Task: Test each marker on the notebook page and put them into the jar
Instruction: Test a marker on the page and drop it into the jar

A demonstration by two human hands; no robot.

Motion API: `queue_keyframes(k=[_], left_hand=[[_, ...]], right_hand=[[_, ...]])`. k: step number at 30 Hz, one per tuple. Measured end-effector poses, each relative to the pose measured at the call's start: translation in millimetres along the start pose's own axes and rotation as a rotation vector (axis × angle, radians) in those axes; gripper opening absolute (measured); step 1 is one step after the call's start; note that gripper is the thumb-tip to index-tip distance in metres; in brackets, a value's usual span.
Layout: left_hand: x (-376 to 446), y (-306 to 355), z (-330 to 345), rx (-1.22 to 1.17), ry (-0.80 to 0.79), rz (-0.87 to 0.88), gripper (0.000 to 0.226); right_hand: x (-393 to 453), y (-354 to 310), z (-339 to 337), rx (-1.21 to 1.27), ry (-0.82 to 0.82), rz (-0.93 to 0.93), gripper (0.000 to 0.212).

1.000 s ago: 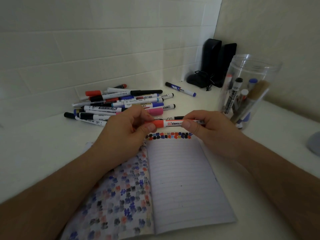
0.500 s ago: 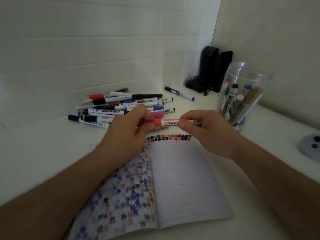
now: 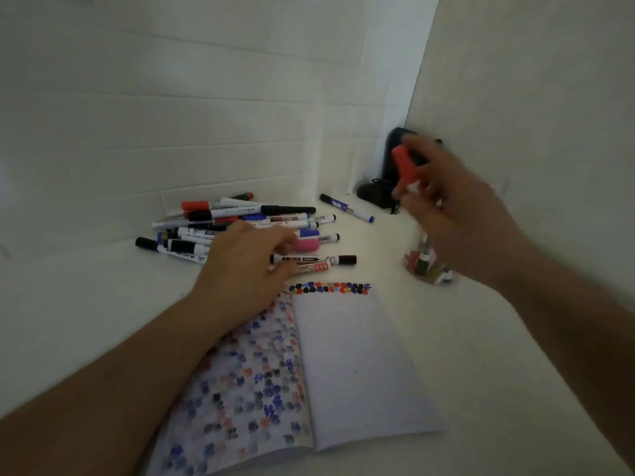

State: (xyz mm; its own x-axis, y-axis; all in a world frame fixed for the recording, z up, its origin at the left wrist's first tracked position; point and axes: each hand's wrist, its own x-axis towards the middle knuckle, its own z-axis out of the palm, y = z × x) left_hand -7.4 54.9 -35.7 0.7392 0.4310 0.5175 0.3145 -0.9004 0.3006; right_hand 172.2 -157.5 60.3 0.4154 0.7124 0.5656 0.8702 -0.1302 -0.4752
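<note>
My right hand (image 3: 460, 214) is raised over the clear jar (image 3: 429, 266) and grips a red-capped marker (image 3: 405, 170) held upright, cap up; the hand is blurred and covers most of the jar. Only the jar's base shows, with several markers inside. My left hand (image 3: 247, 266) lies flat with relaxed fingers at the near edge of the marker pile (image 3: 240, 221), fingertips touching a black-ended marker (image 3: 312, 259) and a red-labelled marker (image 3: 309, 268). The open notebook (image 3: 350, 365) lies in front, with a row of coloured marks along the top of its right page.
A lone blue marker (image 3: 347, 207) lies behind the pile toward the corner. Black speakers (image 3: 395, 166) with a cable stand in the corner behind my right hand. White tiled walls close the table at the back and right.
My right hand has lifted the red-capped marker away from my left hand and carried it up over the jar. My left hand has let go and dropped onto the markers by the notebook.
</note>
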Motion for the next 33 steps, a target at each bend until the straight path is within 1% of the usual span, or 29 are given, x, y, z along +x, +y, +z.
queue_keyframes(k=[1, 3, 5, 7, 9, 13, 16, 19, 20, 21, 23, 25, 28, 29, 30, 31, 33], left_hand=[[1, -5, 4, 0.096, -0.029, -0.011, 0.031], [0, -10, 10, 0.162, -0.092, -0.064, 0.034], [0, -11, 14, 0.172, -0.125, -0.106, 0.038], [1, -9, 15, 0.170, -0.126, -0.116, 0.037], [1, -7, 15, 0.162, -0.138, -0.136, 0.036], [1, -5, 17, 0.196, -0.149, -0.174, 0.036], [1, -5, 18, 0.191, -0.127, -0.176, 0.035], [-1, -4, 18, 0.189, -0.111, -0.163, 0.033], [-1, -4, 18, 0.185, -0.100, -0.157, 0.031], [-2, -3, 18, 0.172, -0.087, -0.153, 0.028], [-2, -2, 16, 0.119, -0.066, -0.146, 0.024], [-2, 0, 14, 0.074, -0.050, -0.112, 0.020], [-1, 6, 10, -0.056, -0.034, -0.038, 0.014], [-1, 9, 9, -0.103, -0.041, -0.018, 0.013], [-2, 12, 6, -0.147, -0.057, -0.003, 0.013], [-2, 15, 5, -0.188, -0.081, 0.006, 0.014], [-4, 22, 2, -0.278, -0.133, 0.012, 0.012]], right_hand=[[6, 3, -14, 0.030, 0.134, 0.003, 0.061], [16, 10, -41, 0.094, 0.356, 0.020, 0.075], [27, 20, -63, 0.148, 0.526, 0.030, 0.076], [34, 32, -73, 0.162, 0.604, 0.049, 0.068], [36, 42, -71, 0.145, 0.573, 0.107, 0.062], [33, 51, -55, -0.083, 0.366, 0.204, 0.058], [31, 52, -48, -0.167, 0.260, 0.225, 0.057], [30, 53, -43, -0.295, 0.152, 0.239, 0.038], [30, 55, -41, -0.383, 0.097, 0.235, 0.032], [29, 56, -39, -0.488, 0.049, 0.221, 0.030], [28, 56, -35, -0.635, 0.001, 0.185, 0.040], [29, 60, -33, -0.643, -0.008, 0.167, 0.044], [30, 62, -31, -0.573, -0.013, 0.182, 0.040], [29, 63, -30, -0.528, 0.022, 0.181, 0.036], [28, 65, -29, -0.506, 0.103, 0.140, 0.033], [26, 65, -28, -0.526, 0.202, 0.039, 0.032], [20, 55, -21, -0.587, 0.371, -0.254, 0.030]])
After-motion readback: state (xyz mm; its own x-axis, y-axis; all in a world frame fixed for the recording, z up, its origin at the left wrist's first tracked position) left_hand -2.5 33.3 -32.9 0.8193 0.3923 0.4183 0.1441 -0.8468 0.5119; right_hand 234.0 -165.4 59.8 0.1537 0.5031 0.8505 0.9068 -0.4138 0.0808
